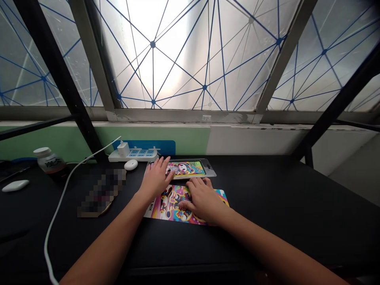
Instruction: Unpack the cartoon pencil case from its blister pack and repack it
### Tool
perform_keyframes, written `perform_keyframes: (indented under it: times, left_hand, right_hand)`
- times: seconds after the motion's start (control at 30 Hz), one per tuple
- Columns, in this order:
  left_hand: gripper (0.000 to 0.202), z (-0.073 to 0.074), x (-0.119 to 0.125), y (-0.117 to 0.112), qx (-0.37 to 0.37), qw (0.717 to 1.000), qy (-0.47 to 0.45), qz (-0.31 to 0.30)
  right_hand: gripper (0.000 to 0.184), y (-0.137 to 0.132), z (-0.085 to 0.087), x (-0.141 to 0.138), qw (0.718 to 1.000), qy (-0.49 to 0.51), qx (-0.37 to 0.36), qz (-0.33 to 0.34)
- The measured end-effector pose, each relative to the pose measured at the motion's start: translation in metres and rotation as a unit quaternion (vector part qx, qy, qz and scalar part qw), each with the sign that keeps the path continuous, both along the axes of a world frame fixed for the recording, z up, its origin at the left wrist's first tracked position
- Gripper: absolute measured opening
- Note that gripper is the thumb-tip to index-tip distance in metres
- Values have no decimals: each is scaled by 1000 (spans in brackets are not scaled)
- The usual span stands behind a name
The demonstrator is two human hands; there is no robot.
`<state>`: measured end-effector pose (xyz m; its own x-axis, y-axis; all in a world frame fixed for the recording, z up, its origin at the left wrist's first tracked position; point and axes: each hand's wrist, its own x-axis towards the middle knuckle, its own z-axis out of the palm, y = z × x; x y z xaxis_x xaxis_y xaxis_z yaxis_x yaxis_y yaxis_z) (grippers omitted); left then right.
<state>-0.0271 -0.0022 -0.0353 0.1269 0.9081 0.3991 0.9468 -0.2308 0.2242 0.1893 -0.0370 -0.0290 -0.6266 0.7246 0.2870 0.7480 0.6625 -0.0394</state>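
At the far left of the black table (282,206) lie 1 white oval device (16,185) and 1 capped bottle (49,160); the bottle's contents cannot be made out. A white cable (59,206) runs from the near edge to the charger (123,149) on the power strip (133,155) at the far edge. 1 small white case (131,164) sits just near of the strip. The left hand (156,178) lies open, palm down, fingers spread over the left end of the clear package (192,169). This package lies flat, its long axis left to right, and holds 1 colourful printed insert. Just near of it lies the colourful card (165,205), also flat. The right hand (203,200) rests palm down on the card's right half, fingers loosely extended and gripping nothing. Its fingertips reach the package's near edge, but contact there cannot be confirmed. The package lies directly far of both hands, and only the left hand is clearly on it.
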Motion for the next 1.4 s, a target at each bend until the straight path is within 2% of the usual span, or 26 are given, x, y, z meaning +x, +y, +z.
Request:
perform_keyframes:
  times: [0.2, 0.33, 0.43, 0.53, 0.63, 0.7, 0.77, 0.9, 1.03, 1.17, 1.4]
  left_hand:
    - [48, -1, -5, 4, -38, 999, -2, -16]
    - [44, 6, -15, 5, -51, 998, -20, -28]
    - [44, 13, -23, 4, -57, 997, -36, -29]
    - [51, 16, -25, 2, -56, 997, -50, -25]
    - [45, 15, -22, 1, -56, 997, -57, -25]
    - [58, 13, -19, 1, -67, 996, -56, -31]
    - [63, 11, -18, 1, -92, 994, -43, -39]
    - [57, 12, -21, 0, -136, 988, -20, -64]
    - [55, 16, -26, 0, -143, 985, -34, -93]
    - [53, 20, -28, -1, -149, 983, -26, -103]
    - [56, 25, -26, -5, -149, 984, 12, -98]
  right_hand:
    - [43, 1, -1, -2, 999, 24, -28, -40]
    - [42, 5, 10, 6, 995, 52, -72, -54]
    - [35, 19, 26, 29, 989, 77, -98, -81]
    - [38, 47, 36, 67, 981, 87, -134, -108]
    - [43, 79, 34, 103, 973, 73, -183, -118]
    - [44, 95, 28, 116, 970, 75, -188, -133]
    - [39, 104, 21, 117, 970, 91, -168, -151]
    - [36, 102, 15, 97, 971, 136, -131, -148]
    - [41, 96, 12, 84, 967, 155, -175, -105]
    - [41, 102, 9, 96, 958, 156, -210, -114]
    - [42, 107, 13, 110, 953, 152, -219, -143]
